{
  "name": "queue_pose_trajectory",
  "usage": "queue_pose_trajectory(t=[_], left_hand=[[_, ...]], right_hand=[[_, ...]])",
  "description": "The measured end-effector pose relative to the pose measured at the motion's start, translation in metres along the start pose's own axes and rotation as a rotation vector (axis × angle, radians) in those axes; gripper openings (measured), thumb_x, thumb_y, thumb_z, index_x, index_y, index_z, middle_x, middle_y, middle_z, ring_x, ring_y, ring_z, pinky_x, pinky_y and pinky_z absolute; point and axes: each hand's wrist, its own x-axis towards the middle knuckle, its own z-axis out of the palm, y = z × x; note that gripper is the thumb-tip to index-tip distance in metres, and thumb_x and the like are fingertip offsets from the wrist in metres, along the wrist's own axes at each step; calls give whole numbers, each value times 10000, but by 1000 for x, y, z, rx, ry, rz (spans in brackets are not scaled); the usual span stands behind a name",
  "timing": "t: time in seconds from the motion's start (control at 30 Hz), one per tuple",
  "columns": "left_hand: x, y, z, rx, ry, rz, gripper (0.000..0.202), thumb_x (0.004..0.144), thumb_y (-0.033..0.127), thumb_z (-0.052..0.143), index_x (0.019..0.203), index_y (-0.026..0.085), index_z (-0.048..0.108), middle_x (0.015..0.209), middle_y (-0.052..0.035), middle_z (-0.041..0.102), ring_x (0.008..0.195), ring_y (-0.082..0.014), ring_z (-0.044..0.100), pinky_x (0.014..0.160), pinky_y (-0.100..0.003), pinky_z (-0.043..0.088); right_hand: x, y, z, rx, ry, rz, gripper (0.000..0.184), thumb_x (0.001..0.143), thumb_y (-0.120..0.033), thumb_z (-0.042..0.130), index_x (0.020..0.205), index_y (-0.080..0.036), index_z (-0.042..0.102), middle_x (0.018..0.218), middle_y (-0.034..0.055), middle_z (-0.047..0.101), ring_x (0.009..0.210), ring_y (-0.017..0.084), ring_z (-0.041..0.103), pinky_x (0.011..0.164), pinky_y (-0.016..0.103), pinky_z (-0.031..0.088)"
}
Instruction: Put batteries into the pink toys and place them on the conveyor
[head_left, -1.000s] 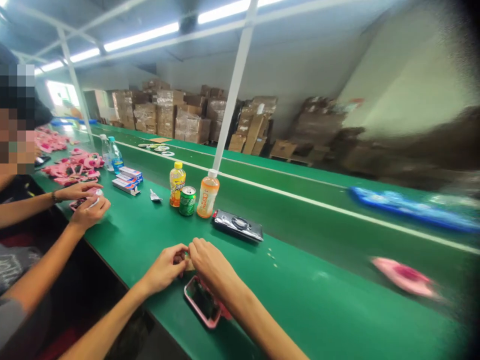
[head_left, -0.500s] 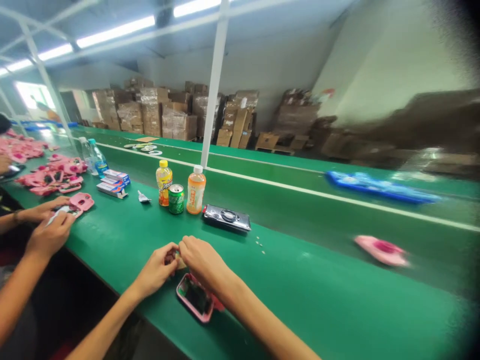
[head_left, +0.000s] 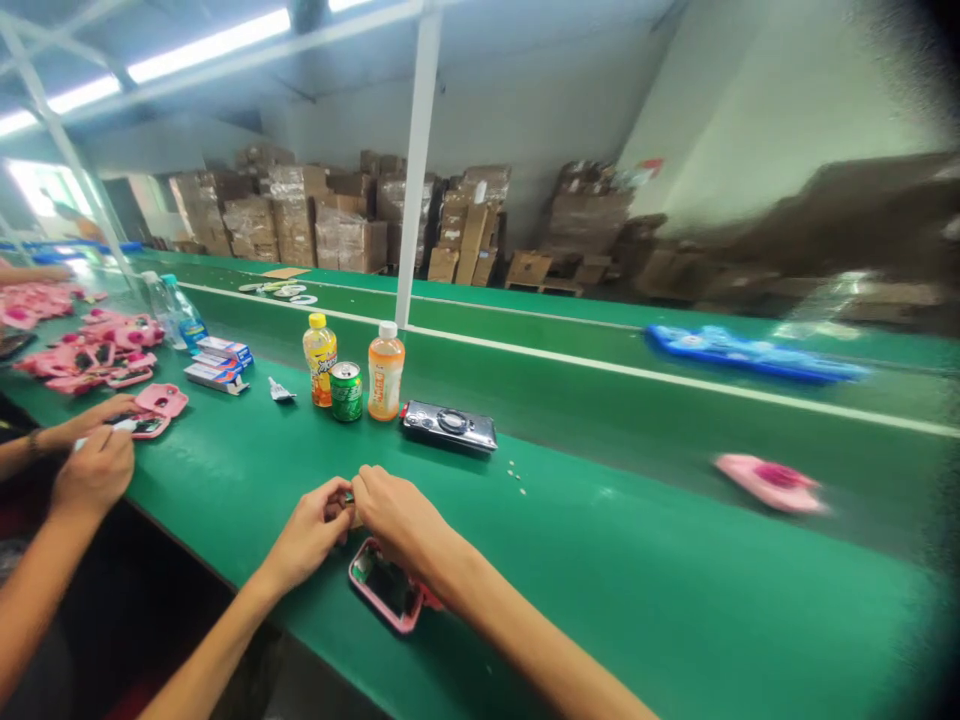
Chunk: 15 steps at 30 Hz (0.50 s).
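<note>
My left hand (head_left: 313, 530) and my right hand (head_left: 396, 515) meet over the green bench, fingertips pinched together. Between them shows a sliver of something small and tan, mostly hidden by the fingers. Just below lies a pink-framed case (head_left: 386, 592) with a dark, glossy inside, partly covered by my right hand and wrist. A darker pink part (head_left: 431, 598) peeks out beside my right wrist. Beyond the hands rests a black item with a ring on its face (head_left: 450, 427), and a few tiny pale bits (head_left: 514, 476) are scattered to its right.
A yellow-capped bottle (head_left: 320, 360), a green can (head_left: 346, 392) and an orange drink bottle (head_left: 386, 375) stand behind my hands. At left, a co-worker's hands (head_left: 101, 465) handle an open pink case (head_left: 161, 403) near piled pink pieces (head_left: 90, 350). Across the bench, a blue tray (head_left: 750, 355) and pink piece (head_left: 771, 482) sit on the belt.
The view has shifted slightly, so most things appear a little higher and further left. My hands stay pinched together, with less of the tan thing showing.
</note>
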Motion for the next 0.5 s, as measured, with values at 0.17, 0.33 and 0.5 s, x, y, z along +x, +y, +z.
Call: queue_pose_trajectory(t=[0.17,0.33,0.5], left_hand=[[0,6,-3,-66,7,-8,448,814,422,764,1150,136,691,852,-31,716,658,-141,601,617,-244,467],[2,11,-9,-170,-13,-46,632,723,560,848,1166,124,732,1003,-99,776,793,-202,697,779,-324,579],[6,9,-12,-244,30,-76,699,639,615,899,1087,111,714,1024,-147,781,889,-264,760,865,-393,617]], right_hand=[[-4,5,1,100,20,-19,189,922,8,544,1066,-100,601,1047,137,643,926,246,624,749,337,530],[-12,18,-8,225,35,-37,191,882,2,600,1025,-125,581,973,80,656,864,184,602,720,276,456],[-12,27,-6,298,36,-49,209,852,-5,635,1009,-131,578,947,62,689,789,159,599,637,248,411]])
